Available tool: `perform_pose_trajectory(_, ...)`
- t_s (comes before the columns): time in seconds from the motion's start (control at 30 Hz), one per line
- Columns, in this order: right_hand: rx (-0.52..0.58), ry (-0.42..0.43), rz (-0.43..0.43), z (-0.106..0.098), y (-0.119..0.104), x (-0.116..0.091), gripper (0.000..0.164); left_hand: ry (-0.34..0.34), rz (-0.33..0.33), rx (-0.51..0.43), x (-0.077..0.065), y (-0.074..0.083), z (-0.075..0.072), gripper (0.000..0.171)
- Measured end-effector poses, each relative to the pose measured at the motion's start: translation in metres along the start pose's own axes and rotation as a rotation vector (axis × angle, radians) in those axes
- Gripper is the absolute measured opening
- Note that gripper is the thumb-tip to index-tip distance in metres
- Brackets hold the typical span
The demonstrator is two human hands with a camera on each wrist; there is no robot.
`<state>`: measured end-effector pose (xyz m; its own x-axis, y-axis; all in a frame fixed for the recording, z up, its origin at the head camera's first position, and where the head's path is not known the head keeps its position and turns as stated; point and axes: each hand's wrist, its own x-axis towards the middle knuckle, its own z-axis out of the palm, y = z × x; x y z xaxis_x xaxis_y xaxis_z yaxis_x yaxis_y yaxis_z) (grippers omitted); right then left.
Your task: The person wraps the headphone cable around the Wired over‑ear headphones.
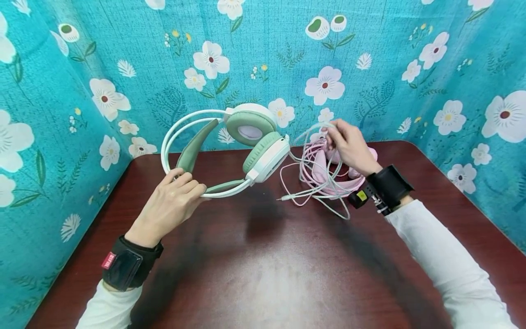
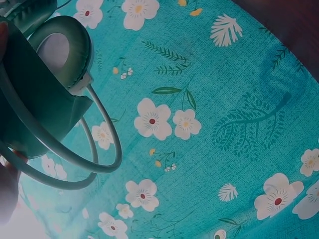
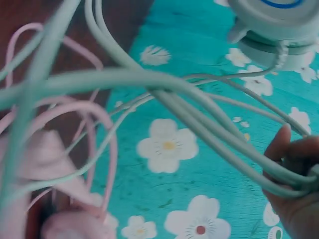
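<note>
Head view, read from left to right: the turquoise cloth backdrop printed with white flowers [image 1: 164, 68] stands behind a dark reddish-brown tabletop [image 1: 263, 265]. The left forearm, in a white sleeve, rises from the lower left and slants inward; above its black wrist strap [image 1: 131, 262], the left hand [image 1: 170, 203] presents its back to the camera. Its fingers are curled over the headband of the white and mint-green over-ear headphones [image 1: 263, 151], gripping it. These headphones are raised above the tabletop and tilted, the double-tube headband to the left, the two round padded earcups to the right, near the middle of the scene. Right of the earcups, a slim metal-tipped plug [image 1: 285, 197] points left, beside pale mint-green cable [image 3: 134, 78] looped in several strands. Beneath and among these loops lie pink headphones [image 1: 349, 185] with a pink cable. Above them, the right hand [image 1: 351, 146] reaches leftward, its fingers bent and pinching the mint-green cable; the right wrist view shows strands gathered within the curled fingers. The right forearm, also white-sleeved, slants up from the lower right to a second black strap [image 1: 388, 185]. Whether the plug touches the tabletop cannot be told.
</note>
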<state>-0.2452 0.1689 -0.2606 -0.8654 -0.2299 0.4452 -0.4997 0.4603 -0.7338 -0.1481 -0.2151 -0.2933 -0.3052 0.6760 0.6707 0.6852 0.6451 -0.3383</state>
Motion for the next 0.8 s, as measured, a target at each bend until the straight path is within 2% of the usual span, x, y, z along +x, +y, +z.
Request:
perform_pose_trajectory(0.1,0.194,0.063,-0.018,-0.007,-0.011,0.009,0.019,0.005,-0.012,0.004,0.001,-0.001,-0.001,0.041)
perform_pose_trajectory(0.23,0.374,0.094,-0.044,-0.023,-0.025,0.011,0.016,0.014,-0.023,0.002,0.001,-0.003,-0.001,0.040)
perform_pose_trajectory(0.37,0.473,0.107,-0.082,-0.047,-0.031,-0.002,0.017,0.016,-0.024,0.004,0.002,-0.004,-0.002,0.039)
perform_pose_trajectory(0.43,0.488,0.129,-0.106,-0.062,-0.031,-0.013,0.017,0.010,-0.026,0.009,0.002,-0.004,-0.003,0.039)
perform_pose_trajectory(0.53,0.459,0.187,-0.134,-0.089,-0.027,-0.031,0.017,-0.001,-0.024,0.016,0.002,-0.004,-0.004,0.041)
perform_pose_trajectory(0.6,0.391,0.218,-0.123,-0.109,-0.020,-0.044,0.018,-0.007,-0.018,0.022,0.002,-0.004,-0.005,0.042)
perform_pose_trajectory(0.7,0.142,0.207,-0.018,-0.133,-0.004,-0.066,0.020,-0.002,-0.011,0.026,0.001,-0.006,-0.007,0.042)
perform_pose_trajectory(0.8,-0.156,0.087,0.089,-0.146,0.018,-0.090,0.024,0.009,0.002,0.018,0.000,-0.008,-0.007,0.041)
